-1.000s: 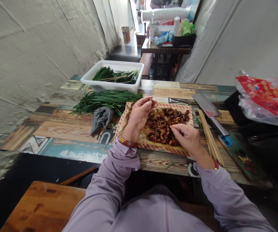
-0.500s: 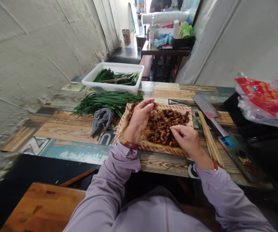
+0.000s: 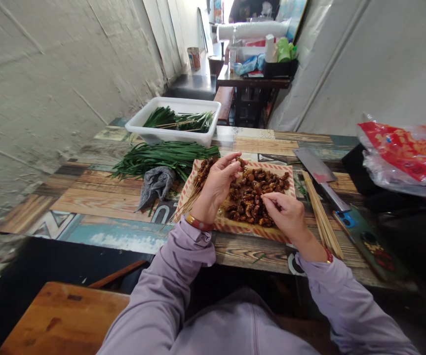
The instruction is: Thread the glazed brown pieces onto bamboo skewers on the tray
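My left hand (image 3: 218,187) is raised over the left part of a striped paper-lined tray (image 3: 195,173), its curled fingertips closed on a glossy dark-brown food piece. My right hand (image 3: 286,213), over the tray's right side, pinches what looks like a thin bamboo skewer, mostly hidden by the fingers. Between the hands lies a heap of similar brown pieces (image 3: 251,209), resembling pupae, in oily sauce. Several loaded skewers (image 3: 191,198) rest along the tray's left edge, partly behind my left wrist, with their bare sticks pointing toward me.
Bare bamboo skewers (image 3: 322,217) lie right of the tray, beside a cleaver (image 3: 318,167) and a phone (image 3: 370,241). To the left are a grey cloth (image 3: 156,185) and green chives (image 3: 161,160); behind stands a white tub (image 3: 175,133) of greens. A plastic bag (image 3: 405,153) sits far right.
My left hand's fingers have straightened a little and the hand has shifted slightly right. My right hand keeps its pinch in nearly the same place.
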Action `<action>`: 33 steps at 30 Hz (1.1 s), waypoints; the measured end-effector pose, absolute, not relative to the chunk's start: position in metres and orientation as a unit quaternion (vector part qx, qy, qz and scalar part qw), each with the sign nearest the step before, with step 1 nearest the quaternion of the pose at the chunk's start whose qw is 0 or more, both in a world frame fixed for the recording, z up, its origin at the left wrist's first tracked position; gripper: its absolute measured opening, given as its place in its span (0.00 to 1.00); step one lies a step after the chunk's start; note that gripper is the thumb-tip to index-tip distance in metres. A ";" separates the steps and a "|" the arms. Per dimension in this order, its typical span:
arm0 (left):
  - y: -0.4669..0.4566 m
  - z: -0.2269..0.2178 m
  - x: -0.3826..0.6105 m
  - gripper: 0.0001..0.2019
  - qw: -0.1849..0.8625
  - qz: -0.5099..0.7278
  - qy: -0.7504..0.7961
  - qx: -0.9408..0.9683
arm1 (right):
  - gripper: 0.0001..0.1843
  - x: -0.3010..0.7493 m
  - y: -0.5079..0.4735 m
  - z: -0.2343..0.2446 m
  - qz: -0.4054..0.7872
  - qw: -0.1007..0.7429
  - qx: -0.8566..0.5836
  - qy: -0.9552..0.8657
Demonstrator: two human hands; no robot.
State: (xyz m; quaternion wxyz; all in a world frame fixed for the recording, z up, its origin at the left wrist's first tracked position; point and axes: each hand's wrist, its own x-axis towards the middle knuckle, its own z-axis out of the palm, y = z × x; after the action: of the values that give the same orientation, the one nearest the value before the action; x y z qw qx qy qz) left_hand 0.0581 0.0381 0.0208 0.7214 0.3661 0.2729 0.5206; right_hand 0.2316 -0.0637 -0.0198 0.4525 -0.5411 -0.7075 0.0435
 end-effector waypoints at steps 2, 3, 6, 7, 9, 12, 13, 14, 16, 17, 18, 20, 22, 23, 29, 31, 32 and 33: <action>0.039 0.022 0.058 0.20 0.727 0.518 0.274 0.358 | 0.08 0.232 -0.064 -0.020 0.046 0.456 -0.544 -0.703; 0.040 0.022 0.058 0.20 0.728 0.516 0.279 0.355 | 0.08 0.232 -0.064 -0.020 0.047 0.458 -0.544 -0.702; 0.041 0.020 0.059 0.17 0.728 0.509 0.297 0.350 | 0.08 0.231 -0.064 -0.020 0.044 0.460 -0.544 -0.700; 0.041 0.019 0.059 0.16 0.731 0.505 0.300 0.348 | 0.08 0.231 -0.064 -0.020 0.041 0.462 -0.546 -0.698; 0.039 0.017 0.060 0.15 0.739 0.492 0.299 0.350 | 0.07 0.231 -0.064 -0.018 0.037 0.466 -0.554 -0.689; 0.034 0.016 0.064 0.15 0.743 0.449 0.290 0.402 | 0.07 0.231 -0.064 -0.016 0.030 0.477 -0.565 -0.673; 0.031 0.016 0.065 0.15 0.741 0.430 0.287 0.428 | 0.07 0.231 -0.064 -0.015 0.028 0.480 -0.566 -0.669; 0.029 0.016 0.067 0.15 0.738 0.411 0.284 0.453 | 0.07 0.231 -0.063 -0.015 0.027 0.483 -0.567 -0.667; 0.024 0.016 0.071 0.15 0.738 0.380 0.277 0.484 | 0.08 0.231 -0.063 -0.014 0.026 0.488 -0.568 -0.662; 0.022 0.016 0.072 0.15 0.740 0.370 0.274 0.490 | 0.08 0.231 -0.063 -0.014 0.026 0.489 -0.570 -0.660; 0.021 0.015 0.074 0.15 0.743 0.365 0.273 0.490 | 0.08 0.231 -0.063 -0.014 0.026 0.490 -0.571 -0.658; 0.018 0.014 0.076 0.14 0.748 0.364 0.274 0.483 | 0.08 0.231 -0.063 -0.014 0.029 0.490 -0.572 -0.658; 0.017 0.013 0.078 0.14 0.752 0.369 0.275 0.473 | 0.09 0.231 -0.063 -0.014 0.031 0.487 -0.571 -0.660; 0.016 0.012 0.078 0.14 0.753 0.372 0.277 0.467 | 0.09 0.231 -0.063 -0.014 0.033 0.485 -0.571 -0.662; 0.016 0.010 0.079 0.12 0.754 0.387 0.282 0.450 | 0.10 0.231 -0.064 -0.014 0.038 0.468 -0.583 -0.663; 0.017 0.009 0.080 0.11 0.752 0.385 0.281 0.455 | 0.11 0.231 -0.064 -0.015 0.037 0.467 -0.583 -0.663; 0.017 0.008 0.080 0.11 0.751 0.383 0.280 0.459 | 0.11 0.231 -0.064 -0.015 0.038 0.468 -0.583 -0.663; 0.016 0.007 0.080 0.11 0.749 0.382 0.279 0.464 | 0.10 0.231 -0.064 -0.015 0.039 0.468 -0.582 -0.663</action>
State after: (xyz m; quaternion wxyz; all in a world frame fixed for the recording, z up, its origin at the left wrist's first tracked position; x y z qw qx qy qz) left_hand 0.0803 0.0165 0.0069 0.7493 0.4636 0.2790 0.3818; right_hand 0.2315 -0.0641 -0.0149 0.4683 -0.5822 -0.6634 0.0395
